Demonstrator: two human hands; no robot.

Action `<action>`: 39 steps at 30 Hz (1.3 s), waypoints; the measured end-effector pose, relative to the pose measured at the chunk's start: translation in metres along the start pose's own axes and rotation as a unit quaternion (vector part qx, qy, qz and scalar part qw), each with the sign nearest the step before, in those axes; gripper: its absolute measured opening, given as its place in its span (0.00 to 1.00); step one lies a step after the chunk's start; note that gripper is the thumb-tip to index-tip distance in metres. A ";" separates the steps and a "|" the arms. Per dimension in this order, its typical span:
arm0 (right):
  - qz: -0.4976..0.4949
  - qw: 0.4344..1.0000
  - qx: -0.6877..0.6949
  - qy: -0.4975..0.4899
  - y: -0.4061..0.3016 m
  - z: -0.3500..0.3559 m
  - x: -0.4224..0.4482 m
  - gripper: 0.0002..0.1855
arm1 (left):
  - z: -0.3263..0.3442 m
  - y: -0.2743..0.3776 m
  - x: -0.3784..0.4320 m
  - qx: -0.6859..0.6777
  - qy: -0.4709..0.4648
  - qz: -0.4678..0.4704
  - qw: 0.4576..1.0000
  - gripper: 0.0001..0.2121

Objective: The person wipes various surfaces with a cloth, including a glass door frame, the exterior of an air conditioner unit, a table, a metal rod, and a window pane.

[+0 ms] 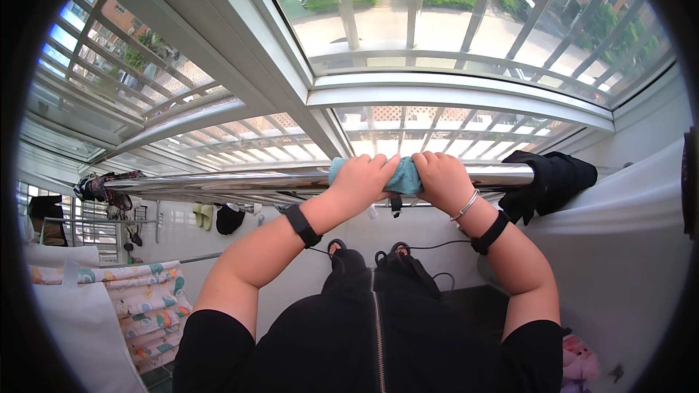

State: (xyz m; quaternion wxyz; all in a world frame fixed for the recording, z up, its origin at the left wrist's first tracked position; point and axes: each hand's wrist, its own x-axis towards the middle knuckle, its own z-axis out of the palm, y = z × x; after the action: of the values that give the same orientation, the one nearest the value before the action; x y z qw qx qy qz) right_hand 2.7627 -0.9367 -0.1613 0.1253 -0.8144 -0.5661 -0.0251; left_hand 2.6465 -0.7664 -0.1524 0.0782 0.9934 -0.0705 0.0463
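A shiny metal rail [218, 180] runs across in front of me at chest height. Over it lies a teal cloth [405, 174], wrapped around the top of the bar. My left hand [363, 177] grips the cloth's left part, thumb toward the middle. Close beside it, my right hand [445, 181] is closed over the cloth's right end. Both sets of fingers curl over the far side of the rail, where their tips are hidden. Each wrist wears a black strap, and a silver bangle [465, 205] circles the right one.
Black clothing [546, 183] hangs over the rail's right end, and dark patterned fabric [106, 188] at its left. Barred windows [458, 87] stand behind. A patterned cloth [150, 311] hangs at lower left. Green slippers [202, 216] lie on the floor; a cable [437, 245] runs near my feet.
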 end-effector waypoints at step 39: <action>0.067 0.984 0.028 -0.164 -0.200 0.047 0.166 0.24 | -0.027 -0.197 -0.174 -0.019 0.185 -0.009 0.982 0.15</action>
State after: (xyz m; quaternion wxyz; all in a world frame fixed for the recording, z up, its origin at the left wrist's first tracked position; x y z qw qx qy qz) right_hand 2.6320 -0.7080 -0.1411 0.0550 -0.8394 -0.5240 0.1334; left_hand 2.5017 -0.5462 -0.1734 0.1096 0.9665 -0.0463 0.2273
